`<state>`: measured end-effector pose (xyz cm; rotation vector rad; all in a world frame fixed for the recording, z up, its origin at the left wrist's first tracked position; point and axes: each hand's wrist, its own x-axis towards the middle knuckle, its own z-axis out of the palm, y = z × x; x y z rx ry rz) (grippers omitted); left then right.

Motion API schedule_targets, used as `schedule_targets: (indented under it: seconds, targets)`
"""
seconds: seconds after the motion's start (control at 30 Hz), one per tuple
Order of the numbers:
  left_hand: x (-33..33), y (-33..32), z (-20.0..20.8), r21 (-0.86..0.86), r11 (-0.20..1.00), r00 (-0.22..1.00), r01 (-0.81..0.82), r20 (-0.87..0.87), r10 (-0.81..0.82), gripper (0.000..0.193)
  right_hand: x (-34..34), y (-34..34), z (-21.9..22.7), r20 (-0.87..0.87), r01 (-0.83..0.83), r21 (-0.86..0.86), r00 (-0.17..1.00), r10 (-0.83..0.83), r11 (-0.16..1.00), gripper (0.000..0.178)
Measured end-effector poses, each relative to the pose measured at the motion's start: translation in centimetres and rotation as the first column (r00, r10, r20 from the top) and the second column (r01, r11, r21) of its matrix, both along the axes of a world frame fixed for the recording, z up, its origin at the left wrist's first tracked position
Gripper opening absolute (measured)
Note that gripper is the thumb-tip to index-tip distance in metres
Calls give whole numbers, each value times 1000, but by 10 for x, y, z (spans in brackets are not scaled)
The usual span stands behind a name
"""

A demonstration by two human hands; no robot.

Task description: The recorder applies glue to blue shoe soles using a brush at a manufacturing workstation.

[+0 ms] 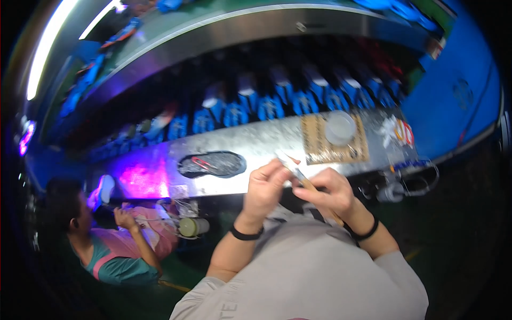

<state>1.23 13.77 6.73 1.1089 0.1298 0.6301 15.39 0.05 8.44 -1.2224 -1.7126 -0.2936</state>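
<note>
A brush (306,183) with a wooden handle and a pale, whitish head is held between my hands, tilted over the table's near edge. The fingers of my left hand (263,191) are closed around its pale head end. My right hand (332,193) grips the wooden handle, which runs on below the palm. Left of my hands, a dark sole-shaped piece (226,163) lies flat on the shiny metal table (269,152), with a small red item (200,163) on top. Beyond my right hand, a translucent round tub (340,128) stands on a brown patterned mat (313,140).
Blue shoe-shaped pieces (271,108) line the table's far side, below a metal ledge (250,24). White scraps with an orange-red loop (404,132) lie at the right end, above cables (392,192). At left, a co-worker (125,240) sits near a white-soled shoe (106,188).
</note>
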Motion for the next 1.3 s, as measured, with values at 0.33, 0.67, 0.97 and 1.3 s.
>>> schedule_targets:
  seconds: [0.33,0.67,0.97,1.3]
  targets:
    - [-19,80,80,808,507,906,-300,75,417,12,-5,-8,-22,-187,94,-30,977,-98,995,34]
    - [-4,320,225,968,-139,453,-211,223,863,44,11,2,-63,-287,144,-237,935,-211,961,36]
    - [162,408,257,965,-237,448,109,165,879,64,34,16,-124,-287,111,-347,933,-218,931,34]
    - [251,452,250,810,-358,373,465,187,909,43,46,29,-137,-262,34,-269,959,-107,962,32]
